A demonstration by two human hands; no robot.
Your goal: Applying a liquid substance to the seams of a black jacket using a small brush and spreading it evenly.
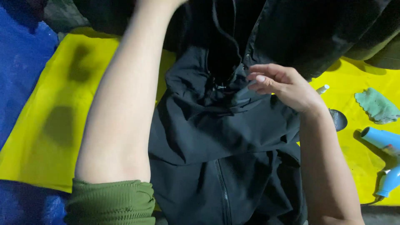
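One right hand (283, 85) pinches the black zip-front hooded jacket (216, 137) beside its zipper; thin fabric could snag in the teeth; left hand's grip can't be told

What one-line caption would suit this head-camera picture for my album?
Right hand pinches a black zip-up jacket near its collar over a yellow sheet; left arm reaches up out of frame, blue hair dryer alongside.

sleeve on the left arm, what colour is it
Olive green, ribbed sleeve, pushed up; head view.
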